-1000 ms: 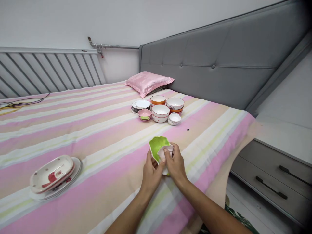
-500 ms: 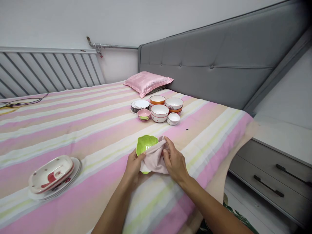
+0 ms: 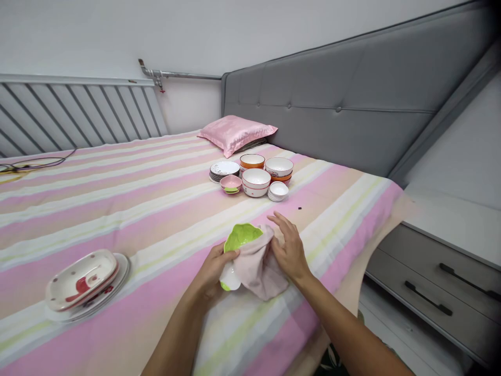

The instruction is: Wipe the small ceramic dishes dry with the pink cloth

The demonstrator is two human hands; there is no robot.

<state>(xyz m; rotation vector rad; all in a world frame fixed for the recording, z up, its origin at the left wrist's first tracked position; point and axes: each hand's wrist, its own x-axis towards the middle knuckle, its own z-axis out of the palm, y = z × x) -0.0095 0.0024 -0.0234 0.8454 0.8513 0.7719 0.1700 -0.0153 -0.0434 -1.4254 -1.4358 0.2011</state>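
Note:
A leaf-shaped bowl (image 3: 241, 236), bright green inside and partly white below, is tilted just above the bed. My left hand (image 3: 213, 269) grips it by the left side, thumb over the rim and on the edge of a pale pink cloth (image 3: 260, 269). That cloth drapes over the bowl's right part and hangs down toward the bed. At its right edge is my right hand (image 3: 290, 248), with index and middle fingers stretched out and the thumb against the cloth. The bowl's right side is hidden under the fabric.
Farther back on the striped bedspread (image 3: 156, 209) stand white bowls (image 3: 256, 183), small pink bowls (image 3: 230, 183), small white dishes (image 3: 278, 191) and stacked plates (image 3: 224, 169). Left lie oval dishes (image 3: 84, 279) on plates. A pillow (image 3: 237, 133) and drawers (image 3: 430, 282) also show.
The bowl has tilted more and shifted slightly right and down. My right hand's fingers have loosened from their pinch on the cloth and stretched out. More cloth hangs down to the right.

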